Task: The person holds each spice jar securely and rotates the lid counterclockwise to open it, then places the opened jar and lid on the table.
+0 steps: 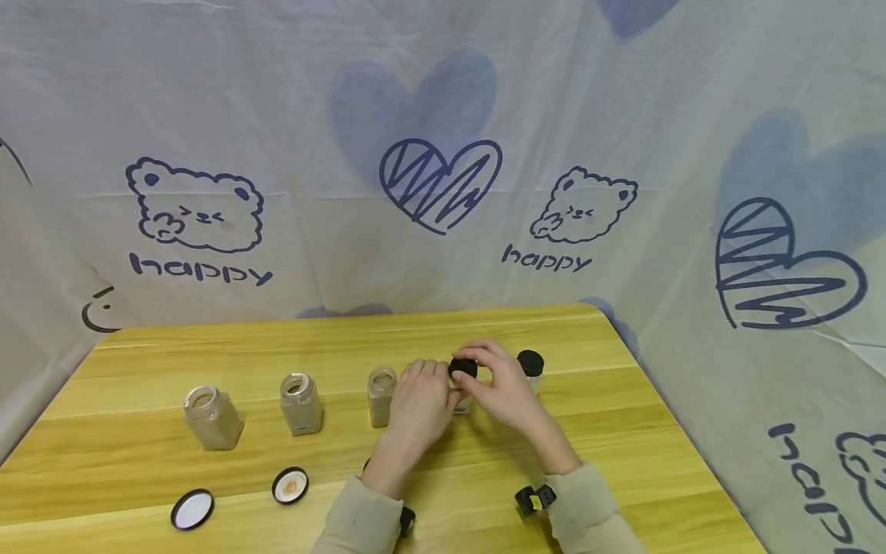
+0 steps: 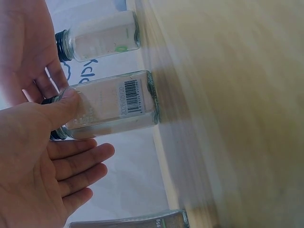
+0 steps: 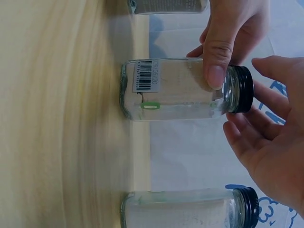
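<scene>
A clear glass jar (image 3: 180,90) with a barcode label stands on the table between both hands. My left hand (image 1: 421,400) holds it near the shoulder, the thumb pressed on the glass below the neck. The black lid (image 1: 463,368) sits on this jar, and my right hand (image 1: 507,391) holds it by the rim between thumb and fingers. In the left wrist view the left fingers (image 2: 85,166) extend beside the jar. A second black-lidded jar (image 1: 531,365) stands just right of the right hand.
Three lidless jars stand to the left: one open jar (image 1: 381,404) beside the left hand, another open jar (image 1: 301,412), and a leftmost open jar (image 1: 216,423). A lid (image 1: 290,485) and another lid (image 1: 192,509) lie upturned on the wooden table (image 1: 623,431). Printed cloth (image 1: 311,154) hangs behind.
</scene>
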`<state>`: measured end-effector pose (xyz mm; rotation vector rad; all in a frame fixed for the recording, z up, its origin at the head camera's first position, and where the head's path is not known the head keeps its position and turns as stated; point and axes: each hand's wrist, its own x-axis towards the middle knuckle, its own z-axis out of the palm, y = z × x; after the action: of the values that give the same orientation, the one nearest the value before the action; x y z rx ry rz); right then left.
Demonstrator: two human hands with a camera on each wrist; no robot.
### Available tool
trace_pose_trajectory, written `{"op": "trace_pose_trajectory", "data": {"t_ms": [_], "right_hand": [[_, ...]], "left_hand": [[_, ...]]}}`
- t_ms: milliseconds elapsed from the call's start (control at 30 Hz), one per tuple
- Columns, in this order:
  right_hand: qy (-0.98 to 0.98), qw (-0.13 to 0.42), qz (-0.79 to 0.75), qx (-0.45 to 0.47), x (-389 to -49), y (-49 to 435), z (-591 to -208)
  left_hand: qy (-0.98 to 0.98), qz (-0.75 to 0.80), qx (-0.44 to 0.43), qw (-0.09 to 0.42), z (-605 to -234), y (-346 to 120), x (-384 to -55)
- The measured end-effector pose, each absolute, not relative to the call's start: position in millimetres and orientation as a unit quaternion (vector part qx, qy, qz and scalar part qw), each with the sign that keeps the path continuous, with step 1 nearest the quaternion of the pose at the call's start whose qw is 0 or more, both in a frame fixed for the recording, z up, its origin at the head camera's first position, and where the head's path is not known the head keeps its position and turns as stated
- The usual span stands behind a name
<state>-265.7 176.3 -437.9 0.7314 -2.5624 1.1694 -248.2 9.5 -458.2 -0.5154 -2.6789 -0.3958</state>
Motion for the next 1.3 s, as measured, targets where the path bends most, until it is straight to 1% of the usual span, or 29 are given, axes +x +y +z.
{"op": "trace_pose_trajectory", "data": {"t_ms": [400,800,900,1067,1300], "right_hand": [[-0.884,0.112,0.383,0.244,-266.9,176.3,-439.4],[-0.876,0.089,0.388,0.273,-264.7,177.3,-436.6],[-0.872,0.094,0.396,0.273,-265.0,177.2,-436.1],[-0.874,0.117,0.392,0.263,-266.2,176.6,-438.5],[-0.886,0.114,0.376,0.246,-266.2,175.6,-439.9]], "left_hand": [[-0.958,-0.126,-0.182,0.182,-456.3,10.2,-248.1],[-0.960,-0.127,-0.177,0.174,-456.6,10.1,-247.5],[-0.960,-0.129,-0.178,0.176,-456.6,10.1,-247.5],[-0.959,-0.124,-0.182,0.180,-456.5,9.9,-247.3],[-0.957,-0.123,-0.185,0.187,-457.1,9.8,-247.4]]}}
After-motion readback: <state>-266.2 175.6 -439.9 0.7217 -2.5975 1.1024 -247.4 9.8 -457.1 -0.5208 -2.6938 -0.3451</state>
